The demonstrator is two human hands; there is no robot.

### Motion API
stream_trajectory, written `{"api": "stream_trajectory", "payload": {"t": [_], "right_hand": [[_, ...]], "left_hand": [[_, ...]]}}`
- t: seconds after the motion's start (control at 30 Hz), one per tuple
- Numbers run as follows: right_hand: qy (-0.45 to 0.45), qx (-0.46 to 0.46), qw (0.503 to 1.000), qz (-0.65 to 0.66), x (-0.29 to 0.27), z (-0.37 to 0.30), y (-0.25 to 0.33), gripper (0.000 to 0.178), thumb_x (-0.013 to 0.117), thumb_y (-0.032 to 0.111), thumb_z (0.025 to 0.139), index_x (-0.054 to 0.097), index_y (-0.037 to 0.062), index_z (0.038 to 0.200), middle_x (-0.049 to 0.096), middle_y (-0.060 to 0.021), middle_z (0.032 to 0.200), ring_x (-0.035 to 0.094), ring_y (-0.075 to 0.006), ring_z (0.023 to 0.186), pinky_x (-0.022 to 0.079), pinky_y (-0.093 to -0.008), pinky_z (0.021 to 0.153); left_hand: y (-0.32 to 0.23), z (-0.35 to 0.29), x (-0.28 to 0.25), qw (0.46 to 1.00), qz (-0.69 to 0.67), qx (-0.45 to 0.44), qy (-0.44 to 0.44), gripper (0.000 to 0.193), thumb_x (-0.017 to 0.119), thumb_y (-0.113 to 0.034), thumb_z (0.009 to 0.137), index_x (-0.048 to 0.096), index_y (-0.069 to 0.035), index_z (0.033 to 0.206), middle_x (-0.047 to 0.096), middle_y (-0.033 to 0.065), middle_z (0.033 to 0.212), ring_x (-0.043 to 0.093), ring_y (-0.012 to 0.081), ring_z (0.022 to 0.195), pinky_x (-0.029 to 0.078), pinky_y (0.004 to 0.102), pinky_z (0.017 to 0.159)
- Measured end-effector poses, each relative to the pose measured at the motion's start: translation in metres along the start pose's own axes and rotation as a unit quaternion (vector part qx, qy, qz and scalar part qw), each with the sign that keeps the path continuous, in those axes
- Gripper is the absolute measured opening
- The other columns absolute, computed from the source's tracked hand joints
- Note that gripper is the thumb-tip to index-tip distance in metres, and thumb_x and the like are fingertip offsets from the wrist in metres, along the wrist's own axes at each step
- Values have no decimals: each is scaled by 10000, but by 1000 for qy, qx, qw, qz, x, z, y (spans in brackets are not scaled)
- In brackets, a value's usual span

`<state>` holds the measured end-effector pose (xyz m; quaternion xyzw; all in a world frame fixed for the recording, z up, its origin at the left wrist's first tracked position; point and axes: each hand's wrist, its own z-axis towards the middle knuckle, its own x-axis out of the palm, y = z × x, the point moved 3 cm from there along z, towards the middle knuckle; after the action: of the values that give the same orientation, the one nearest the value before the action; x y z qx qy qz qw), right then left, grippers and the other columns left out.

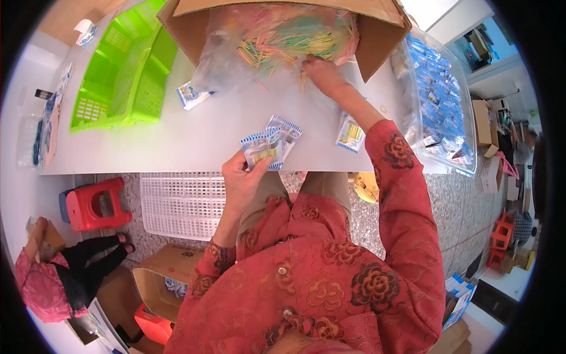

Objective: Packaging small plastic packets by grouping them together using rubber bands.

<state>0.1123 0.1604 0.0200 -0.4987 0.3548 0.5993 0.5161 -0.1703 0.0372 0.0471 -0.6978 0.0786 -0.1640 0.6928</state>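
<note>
My left hand point(240, 180) is closed on small blue-and-white packets point(259, 143) over the table's front edge, thumb on top. A clear window in the front packet shows yellowish sticks inside. My right hand point(321, 75) reaches forward with its fingertips pinched on a few thin coloured sticks at the near side of a loose pile point(295, 47). The pink, green and yellow pile lies on a clear plastic bag point(218, 62) that spills from an opened cardboard box point(380, 38). Another packet point(352, 133) lies under my right forearm, partly hidden.
A green plastic basket point(141, 88) stands at the left, with one packet point(193, 95) beside it. At the right, a clear tub point(469, 144) is heaped with blue packets point(436, 94). Below the table are a white crate point(183, 203) and a red stool point(97, 203). Another person point(53, 283) sits at lower left.
</note>
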Motion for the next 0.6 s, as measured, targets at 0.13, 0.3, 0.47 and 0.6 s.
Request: {"api": "stream_trajectory", "payload": {"t": [0.13,0.3,0.47,0.6], "right_hand": [[-76,19,996,44,-20,-11,-8,103,604,19,758,627,16,858,624,-110,870,646,-289,751,532,-362,642],[-191,63,944,263,-55,-27,-13,95,648,53,812,649,-15,879,660,-92,798,634,-194,658,507,-284,602],[-95,153,731,658,-118,-42,24,87,643,49,858,653,2,930,629,10,778,601,-71,675,476,-211,600],[-54,81,680,726,-168,-66,67,102,657,37,842,652,16,941,629,5,776,602,-63,668,467,-188,600]], "left_hand": [[-1,3,1,999,46,7,-2,223,679,-30,816,670,19,1034,688,34,905,587,59,798,479,223,709],[-1,7,11,999,41,28,2,207,705,-32,809,680,12,1010,677,9,881,561,41,769,457,200,677],[-2,7,11,990,121,73,-26,136,720,-28,759,667,19,875,633,22,726,528,49,667,439,226,592],[5,10,16,986,148,73,-18,119,725,-30,751,663,12,844,607,22,689,503,54,632,416,235,562]]}}
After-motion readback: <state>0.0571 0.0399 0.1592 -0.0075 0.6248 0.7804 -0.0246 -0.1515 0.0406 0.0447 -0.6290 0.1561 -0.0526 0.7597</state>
